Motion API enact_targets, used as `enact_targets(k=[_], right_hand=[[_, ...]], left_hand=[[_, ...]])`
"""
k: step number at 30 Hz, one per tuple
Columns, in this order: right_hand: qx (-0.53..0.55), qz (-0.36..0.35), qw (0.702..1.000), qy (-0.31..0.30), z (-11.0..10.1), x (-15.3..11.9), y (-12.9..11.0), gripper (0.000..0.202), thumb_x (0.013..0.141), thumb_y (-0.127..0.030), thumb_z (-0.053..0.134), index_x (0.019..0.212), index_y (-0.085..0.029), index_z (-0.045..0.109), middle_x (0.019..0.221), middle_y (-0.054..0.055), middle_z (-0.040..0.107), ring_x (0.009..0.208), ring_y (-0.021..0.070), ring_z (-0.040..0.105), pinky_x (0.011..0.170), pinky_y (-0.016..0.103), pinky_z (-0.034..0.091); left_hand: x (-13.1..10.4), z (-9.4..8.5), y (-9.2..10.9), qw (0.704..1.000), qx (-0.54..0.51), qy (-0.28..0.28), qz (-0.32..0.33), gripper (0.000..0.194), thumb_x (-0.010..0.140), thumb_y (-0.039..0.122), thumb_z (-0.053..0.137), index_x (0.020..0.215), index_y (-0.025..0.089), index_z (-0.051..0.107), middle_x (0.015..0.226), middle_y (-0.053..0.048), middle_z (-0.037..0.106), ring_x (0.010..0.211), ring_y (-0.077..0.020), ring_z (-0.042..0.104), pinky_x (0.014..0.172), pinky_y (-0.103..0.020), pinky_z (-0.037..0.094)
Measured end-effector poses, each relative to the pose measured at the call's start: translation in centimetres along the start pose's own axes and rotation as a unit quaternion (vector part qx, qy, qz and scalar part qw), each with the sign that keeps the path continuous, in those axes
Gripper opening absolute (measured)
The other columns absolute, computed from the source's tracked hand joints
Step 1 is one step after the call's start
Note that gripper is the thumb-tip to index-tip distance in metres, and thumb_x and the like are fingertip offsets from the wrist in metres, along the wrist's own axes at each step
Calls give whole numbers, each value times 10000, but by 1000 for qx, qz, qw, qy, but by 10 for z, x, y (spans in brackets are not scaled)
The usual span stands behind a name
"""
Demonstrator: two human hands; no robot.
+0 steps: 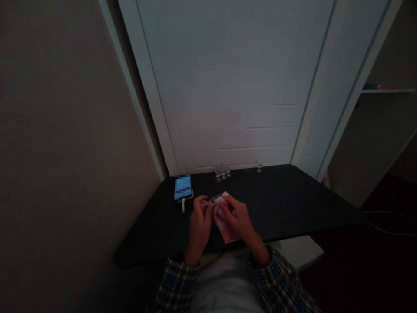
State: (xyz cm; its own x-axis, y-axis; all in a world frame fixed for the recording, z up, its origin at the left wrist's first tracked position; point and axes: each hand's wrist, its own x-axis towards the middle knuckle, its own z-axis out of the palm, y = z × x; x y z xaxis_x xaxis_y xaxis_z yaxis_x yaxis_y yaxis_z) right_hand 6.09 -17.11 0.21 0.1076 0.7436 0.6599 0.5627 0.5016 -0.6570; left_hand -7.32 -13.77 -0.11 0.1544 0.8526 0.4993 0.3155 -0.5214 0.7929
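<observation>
My left hand is closed on a small clear stemmed glass, which lies tilted sideways between my hands. My right hand grips a pink and white cloth, its upper part pressed at the mouth of the glass. The lower end of the cloth hangs down below my right fingers. Part of the glass is hidden by the fingers and the cloth. Beyond my hands, several similar small glasses stand upright in a cluster, and a single glass stands farther right.
A black table spans the space before me, against a white panel with heart patterns. A lit phone or tablet rests on a stand at the back left. A white box-like object sits below the table's front edge.
</observation>
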Motion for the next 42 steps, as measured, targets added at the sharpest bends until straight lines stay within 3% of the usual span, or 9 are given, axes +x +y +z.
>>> enact_targets(k=[4, 15, 22, 29, 42], right_hand=[[3, -8, 1000, -7, 0, -1, 1, 205, 877, -273, 422, 947, -182, 593, 899, 37, 628, 803, 148, 563, 714, 231, 409], [17, -21, 1000, -1, 1, -3, 5, 198, 846, -259, 480, 954, -186, 629, 890, 37, 657, 790, 150, 588, 731, 238, 433], [33, -20, 999, -11, 1, -3, 7, 206, 838, -264, 499, 963, -193, 646, 908, 34, 672, 815, 158, 603, 736, 248, 439], [31, -5, 999, -7, -1, 0, 1, 205, 843, -286, 497, 910, -187, 664, 848, 31, 674, 733, 143, 597, 668, 229, 435], [13, -3, 1000, 1, 2, -1, 7, 196, 833, -283, 502, 864, -176, 663, 779, 27, 657, 681, 137, 571, 637, 225, 424]], left_hand=[[1, -1, 3, 1000, -5, 9, 5, 358, 857, 333, 407, 1188, 200, 382, 801, -12, 578, 690, -142, 565, 636, -255, 436], [2, 1, -5, 999, -25, 4, -25, 297, 877, 367, 329, 1083, 197, 460, 652, 22, 533, 546, -126, 516, 534, -239, 411], [2, 1, -4, 999, -38, -8, -30, 312, 869, 375, 351, 1106, 193, 441, 690, 13, 553, 563, -119, 535, 535, -226, 423], [2, 2, -1, 997, -61, -29, -26, 427, 787, 388, 516, 1143, 192, 385, 756, 1, 584, 640, -137, 598, 575, -239, 466], [2, 1, -2, 998, -51, -19, -26, 330, 801, 382, 497, 1063, 192, 428, 802, -21, 612, 675, -146, 610, 597, -251, 474]])
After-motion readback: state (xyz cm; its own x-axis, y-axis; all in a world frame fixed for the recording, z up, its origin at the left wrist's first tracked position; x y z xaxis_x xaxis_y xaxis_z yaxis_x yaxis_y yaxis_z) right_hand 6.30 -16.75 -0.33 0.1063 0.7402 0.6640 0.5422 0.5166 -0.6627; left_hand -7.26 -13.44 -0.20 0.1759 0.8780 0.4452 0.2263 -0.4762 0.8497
